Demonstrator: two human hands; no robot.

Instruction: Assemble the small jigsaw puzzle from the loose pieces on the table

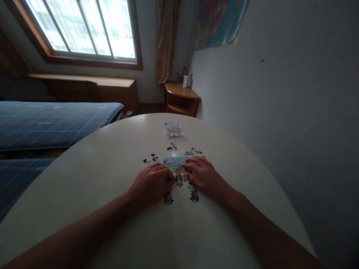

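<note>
A partly joined jigsaw puzzle (174, 161) lies flat on the white table, its top rows showing light-blue lettering. At its left edge my left hand (153, 183) is closed, thumb and forefinger pinched together on a puzzle piece that the fingers mostly hide. My right hand (206, 175) rests over the right edge with its fingers spread, the tips touching the puzzle. Below the hands are two joined side strips, a left strip (168, 198) and a right strip (193, 192), with a gap between them.
Loose pieces lie beyond the puzzle: a left group (153, 157), a middle group (172, 147) and a right group (192, 152). Farther back is a printed picture packet (173, 129). The round white table (117, 149) has a bed (56, 123) at its left and a wall at its right.
</note>
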